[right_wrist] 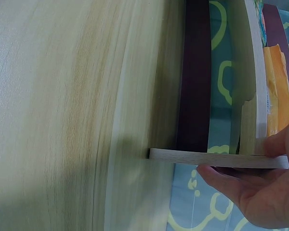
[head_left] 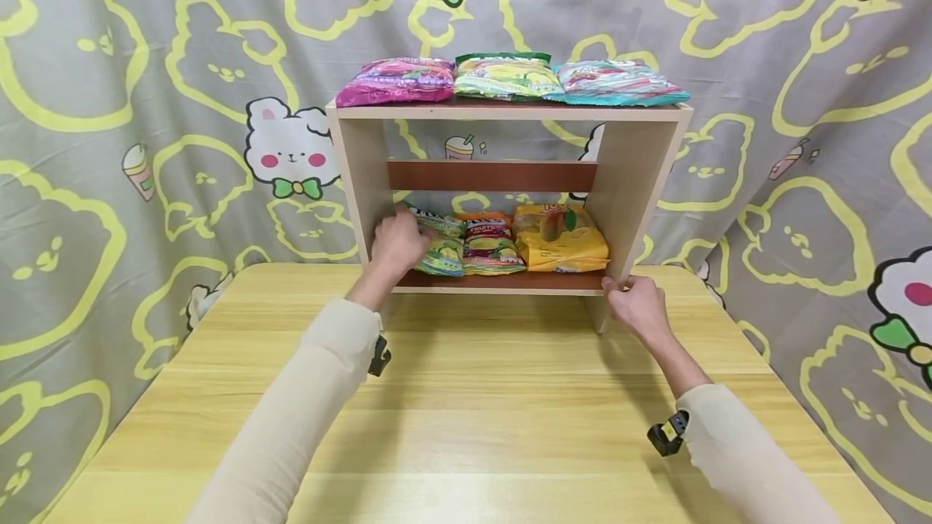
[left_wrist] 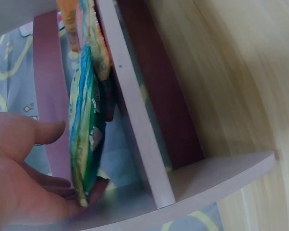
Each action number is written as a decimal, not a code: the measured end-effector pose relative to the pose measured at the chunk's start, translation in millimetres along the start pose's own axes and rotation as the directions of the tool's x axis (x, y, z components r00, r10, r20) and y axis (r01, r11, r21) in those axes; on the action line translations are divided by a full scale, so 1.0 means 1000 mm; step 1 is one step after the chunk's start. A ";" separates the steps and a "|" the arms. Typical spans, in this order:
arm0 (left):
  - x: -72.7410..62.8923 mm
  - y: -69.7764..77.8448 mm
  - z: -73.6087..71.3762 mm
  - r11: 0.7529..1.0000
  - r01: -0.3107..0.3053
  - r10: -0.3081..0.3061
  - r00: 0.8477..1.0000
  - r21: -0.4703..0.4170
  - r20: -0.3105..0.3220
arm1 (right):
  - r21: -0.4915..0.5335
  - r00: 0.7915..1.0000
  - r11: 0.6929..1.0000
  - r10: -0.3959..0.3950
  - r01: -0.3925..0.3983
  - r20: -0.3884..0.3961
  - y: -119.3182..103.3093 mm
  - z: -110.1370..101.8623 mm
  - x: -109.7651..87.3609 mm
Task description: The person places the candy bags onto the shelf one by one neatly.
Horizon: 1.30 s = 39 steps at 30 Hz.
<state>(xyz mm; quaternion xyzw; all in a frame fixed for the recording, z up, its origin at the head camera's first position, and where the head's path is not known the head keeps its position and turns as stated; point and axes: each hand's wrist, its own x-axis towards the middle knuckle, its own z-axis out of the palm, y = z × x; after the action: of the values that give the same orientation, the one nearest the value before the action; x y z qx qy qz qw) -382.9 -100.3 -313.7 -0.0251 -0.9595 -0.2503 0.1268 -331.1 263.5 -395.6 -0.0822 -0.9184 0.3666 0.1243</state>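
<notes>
My left hand [head_left: 400, 239] is at the left end of a green-and-yellow candy bag [head_left: 442, 255] on the lower board of a small wooden shelf [head_left: 502, 113]. In the left wrist view, fingers reach around the end of this bag [left_wrist: 84, 130], which stands off the board, while the thumb lies just apart from it. My right hand [head_left: 639, 307] grips the shelf's right side panel [right_wrist: 216, 159] near its lower front, thumb on the inner side, fingers outside. Beside the green bag lie a red-and-orange candy bag [head_left: 492, 255] and a yellow mango candy bag [head_left: 562, 249].
Three more candy bags lie on the top board: a pink one [head_left: 408, 81], a green-yellow one [head_left: 507, 77] and a turquoise-red one [head_left: 619, 82]. The shelf stands at the back of a wooden table [head_left: 502, 403], before a grey patterned curtain [head_left: 218, 184].
</notes>
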 end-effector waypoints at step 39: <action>-0.022 0.025 0.022 0.992 -0.027 -0.013 0.948 0.123 0.317 | 0.003 1.000 1.000 0.004 -0.004 0.001 0.001 0.000 0.000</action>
<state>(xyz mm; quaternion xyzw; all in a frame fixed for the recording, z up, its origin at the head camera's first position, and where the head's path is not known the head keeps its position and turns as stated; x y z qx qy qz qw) -363.9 -67.5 -326.2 -0.0605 -0.9811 -0.1817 -0.0267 -331.1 263.9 -396.1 -0.0837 -0.9178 0.3681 0.1232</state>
